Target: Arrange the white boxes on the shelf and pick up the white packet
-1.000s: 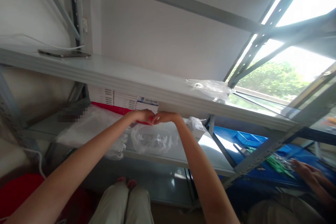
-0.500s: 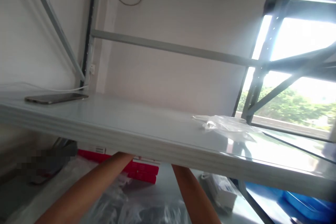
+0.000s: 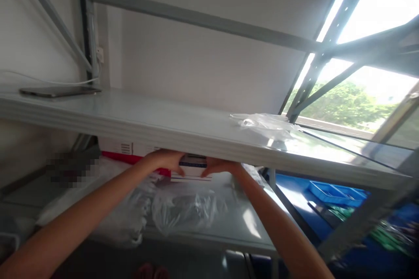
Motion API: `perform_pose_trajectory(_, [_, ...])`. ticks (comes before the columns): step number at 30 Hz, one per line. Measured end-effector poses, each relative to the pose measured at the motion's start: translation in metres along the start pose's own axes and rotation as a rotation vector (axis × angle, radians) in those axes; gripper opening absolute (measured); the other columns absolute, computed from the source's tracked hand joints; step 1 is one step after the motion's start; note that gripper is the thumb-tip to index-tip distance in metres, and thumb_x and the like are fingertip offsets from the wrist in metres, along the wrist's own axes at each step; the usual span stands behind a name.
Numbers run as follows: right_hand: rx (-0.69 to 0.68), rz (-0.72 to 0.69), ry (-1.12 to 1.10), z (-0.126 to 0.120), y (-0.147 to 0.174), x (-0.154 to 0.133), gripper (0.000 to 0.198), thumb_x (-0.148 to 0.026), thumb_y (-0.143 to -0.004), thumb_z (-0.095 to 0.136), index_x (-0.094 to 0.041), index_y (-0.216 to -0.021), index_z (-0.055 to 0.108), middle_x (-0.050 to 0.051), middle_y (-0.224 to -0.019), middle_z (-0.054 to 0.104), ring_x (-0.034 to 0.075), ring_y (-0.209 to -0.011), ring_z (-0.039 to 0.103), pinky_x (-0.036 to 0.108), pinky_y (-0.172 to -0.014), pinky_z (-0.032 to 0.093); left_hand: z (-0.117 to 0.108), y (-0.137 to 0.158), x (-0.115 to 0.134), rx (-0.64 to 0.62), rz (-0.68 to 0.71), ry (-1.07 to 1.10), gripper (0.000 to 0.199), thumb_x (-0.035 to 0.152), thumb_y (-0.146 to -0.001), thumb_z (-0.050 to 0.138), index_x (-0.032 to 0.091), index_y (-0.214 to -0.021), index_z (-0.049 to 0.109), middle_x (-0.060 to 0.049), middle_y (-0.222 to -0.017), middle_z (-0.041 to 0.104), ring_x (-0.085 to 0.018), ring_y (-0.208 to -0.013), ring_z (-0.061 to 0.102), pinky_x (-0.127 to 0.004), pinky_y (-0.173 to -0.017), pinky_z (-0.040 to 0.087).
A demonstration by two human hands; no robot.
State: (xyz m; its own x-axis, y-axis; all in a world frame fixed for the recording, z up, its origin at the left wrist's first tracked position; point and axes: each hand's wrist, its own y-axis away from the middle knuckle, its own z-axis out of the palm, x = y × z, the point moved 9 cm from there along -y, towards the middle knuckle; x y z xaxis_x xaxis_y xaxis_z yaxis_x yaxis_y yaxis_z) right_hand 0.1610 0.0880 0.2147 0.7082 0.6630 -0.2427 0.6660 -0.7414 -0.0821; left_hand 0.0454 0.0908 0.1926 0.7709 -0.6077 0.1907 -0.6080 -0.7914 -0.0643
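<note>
Hands [image 3: 193, 166] back w/ box [image 3: 193, 170], lower shelf [image 3: 235, 222]

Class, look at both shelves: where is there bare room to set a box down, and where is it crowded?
Upper shelf: bare between the phone and the clear bag. Lower shelf: a bare strip right of the plastic bags. Crowded at the back, where left hand and right hand hold the box.

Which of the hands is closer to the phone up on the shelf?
Left. The left hand is under the shelf, on the phone's side; the right hand is farther away.
</note>
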Motion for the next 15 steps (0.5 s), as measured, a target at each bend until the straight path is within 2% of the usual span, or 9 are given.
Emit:
perform_pose_trajectory(3, [-0.038, -0.021, -0.051, 0.001, 0.033, -0.022, 0.109, -0.044, -0.056, 0.081, -0.021, -0.145, 0.024, 0.012, -0.143, 0.041, 0.033, -0.128, 0.041, 0.041, -0.107, 0.032, -0.013, 0.034, 0.033, 0.049, -0.007, -0.070, 0.097, 0.054, -0.061, 0.076, 0.027, -0.143, 0.033, -0.009, -0.141, 0.047, -0.032, -0.121, 0.050, -0.034, -0.097, 0.038])
perform_pose_trajectory(6, [-0.146, 0.053, -0.114, 0.015, 0.059, -0.033, 0.111, -0.040, -0.055, 0.082, -0.025, -0.146, 0.021, 0.011, -0.140, 0.044, 0.032, -0.124, 0.046, 0.039, -0.100, 0.038, -0.009, 0.059, 0.062, 0.002, -0.015, -0.118, 0.095, 0.056, -0.059, 0.076, 0.029, -0.141, 0.037, -0.009, -0.140, 0.047, -0.033, -0.122, 0.048, -0.035, -0.100, 0.034])
perform_pose_trajectory(10, [-0.225, 0.072, -0.048, 0.049, 0.074, -0.039, 0.102, -0.039, -0.055, 0.083, -0.024, -0.142, 0.032, 0.011, -0.138, 0.047, 0.034, -0.124, 0.045, 0.039, -0.103, 0.034, 0.020, 0.071, 0.084, -0.072, -0.028, -0.166, 0.088, 0.053, -0.061, 0.076, 0.024, -0.137, 0.043, -0.013, -0.132, 0.053, -0.035, -0.119, 0.050, -0.039, -0.099, 0.034])
perform_pose_trajectory(13, [-0.277, 0.017, -0.014, 0.080, 0.073, -0.034, 0.099, -0.039, -0.056, 0.083, -0.024, -0.141, 0.035, 0.010, -0.139, 0.047, 0.033, -0.126, 0.044, 0.038, -0.105, 0.030, 0.051, 0.070, 0.082, -0.117, -0.060, -0.167, 0.091, 0.053, -0.062, 0.076, 0.021, -0.139, 0.040, -0.017, -0.133, 0.051, -0.037, -0.119, 0.049, -0.042, -0.096, 0.037])
perform_pose_trajectory(15, [-0.308, 0.029, 0.011, 0.097, 0.071, -0.022, 0.098, -0.037, -0.056, 0.083, -0.024, -0.141, 0.035, 0.009, -0.140, 0.047, 0.032, -0.125, 0.045, 0.038, -0.106, 0.029, 0.071, 0.066, 0.077, -0.120, -0.063, -0.137, 0.092, 0.052, -0.065, 0.074, 0.022, -0.142, 0.036, -0.018, -0.135, 0.049, -0.037, -0.119, 0.049, -0.042, -0.095, 0.038])
